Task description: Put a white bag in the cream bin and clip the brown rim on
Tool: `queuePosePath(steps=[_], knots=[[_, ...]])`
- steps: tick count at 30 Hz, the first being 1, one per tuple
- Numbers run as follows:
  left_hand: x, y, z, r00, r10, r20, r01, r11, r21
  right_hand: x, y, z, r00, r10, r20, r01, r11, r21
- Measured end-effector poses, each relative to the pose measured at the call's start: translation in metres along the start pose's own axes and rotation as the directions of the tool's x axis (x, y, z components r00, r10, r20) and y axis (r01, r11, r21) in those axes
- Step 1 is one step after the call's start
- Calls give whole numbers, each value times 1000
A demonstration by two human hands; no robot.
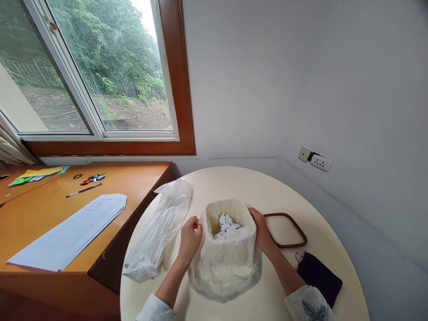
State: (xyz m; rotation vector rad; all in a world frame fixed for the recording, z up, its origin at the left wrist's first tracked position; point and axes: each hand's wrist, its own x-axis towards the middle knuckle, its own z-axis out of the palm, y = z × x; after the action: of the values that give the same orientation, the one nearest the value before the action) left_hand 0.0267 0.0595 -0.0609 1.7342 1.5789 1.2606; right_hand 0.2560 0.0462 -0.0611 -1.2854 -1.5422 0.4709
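1. Here's the bin [210, 224], upright mid-table [230, 183], white bag [224, 267] draped over its outside, paper scraps [228, 224] inside.
2. Left hand [191, 236] at the bag's left edge, fingers curled closed; can't tell whether they're pinching plastic.
3. Right hand [261, 227] against the right side; fingertips hidden, grip can't be told.
4. Brown frame [291, 244] lying just right.
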Motion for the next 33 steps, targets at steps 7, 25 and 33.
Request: queuePosePath(steps=[7, 25, 33], knots=[[1, -4, -10, 1000, -4, -1, 4, 989, 147, 0, 18, -5, 999, -31, -43, 24, 987, -160], [-39, 67, -51, 843, 441, 307, -467, 884, 10, -17, -56, -51, 959, -146, 243, 138, 989, 51], [-35, 62, -52, 701, 595, 393, -661, 749, 46, -26, -59, -51, 941, -97, 326, 67, 993, 102]])
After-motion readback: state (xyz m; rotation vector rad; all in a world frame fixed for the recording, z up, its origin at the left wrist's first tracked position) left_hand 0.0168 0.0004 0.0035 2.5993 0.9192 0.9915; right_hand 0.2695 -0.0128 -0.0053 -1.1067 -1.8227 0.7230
